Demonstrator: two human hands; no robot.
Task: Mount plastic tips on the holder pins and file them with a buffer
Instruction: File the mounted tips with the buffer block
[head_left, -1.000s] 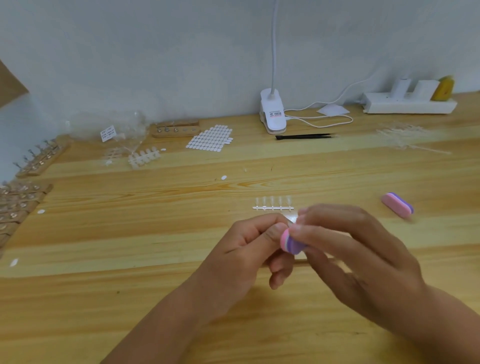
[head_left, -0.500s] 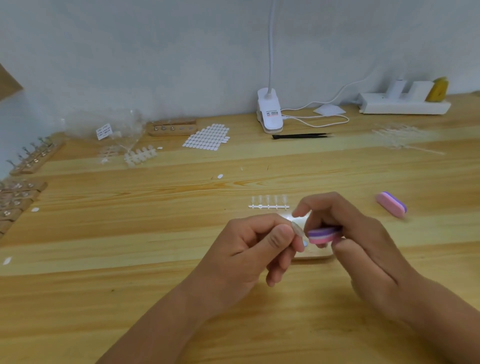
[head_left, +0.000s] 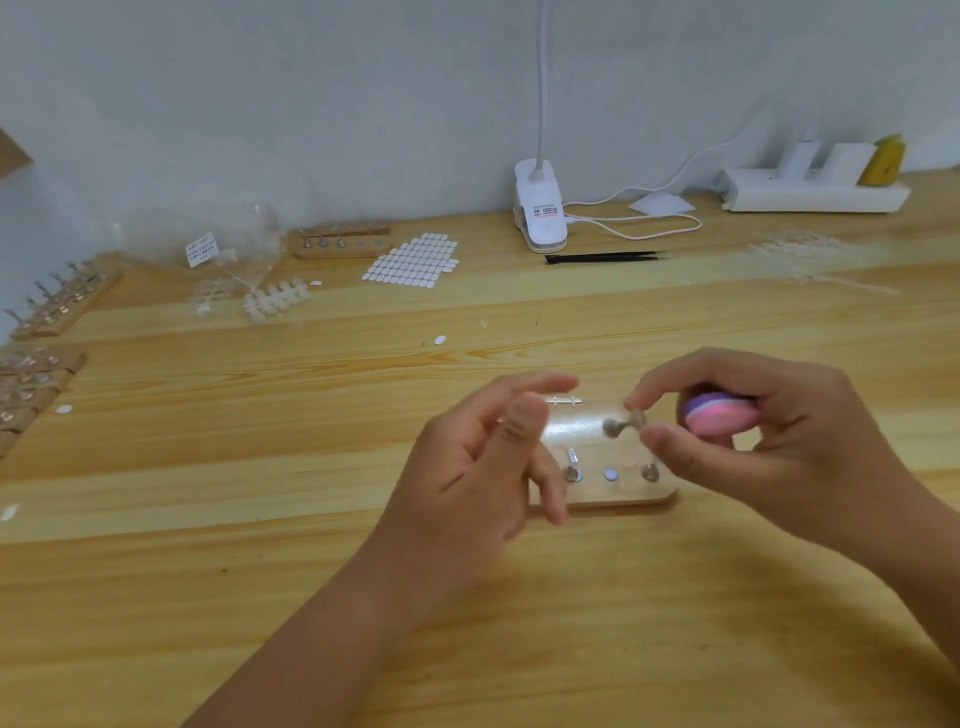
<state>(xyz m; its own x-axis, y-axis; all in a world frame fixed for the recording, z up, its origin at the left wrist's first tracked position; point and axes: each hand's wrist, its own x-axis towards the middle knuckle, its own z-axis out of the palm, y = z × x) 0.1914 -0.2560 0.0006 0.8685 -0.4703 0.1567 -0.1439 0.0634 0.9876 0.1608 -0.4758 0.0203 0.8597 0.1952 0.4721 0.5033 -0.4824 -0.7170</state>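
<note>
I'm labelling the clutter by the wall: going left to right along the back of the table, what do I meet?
Clear plastic bag, wooden pin holder, white sticker sheet, lamp clip, power strip.

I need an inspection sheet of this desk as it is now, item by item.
Surface: wooden table, small white bits scattered.
Job's things: wooden holder with metal pins; pink-purple buffer; clear tip strip.
Clutter: sticker sheet, black tweezers, plastic bag, spare holders at left.
Hands: left hand, fingers relaxed, holds nothing seen; right hand holds the buffer and pinches a pin.
Cables: white cable from the clip lamp.
Surroundings: pale wall; power strip against it.
</note>
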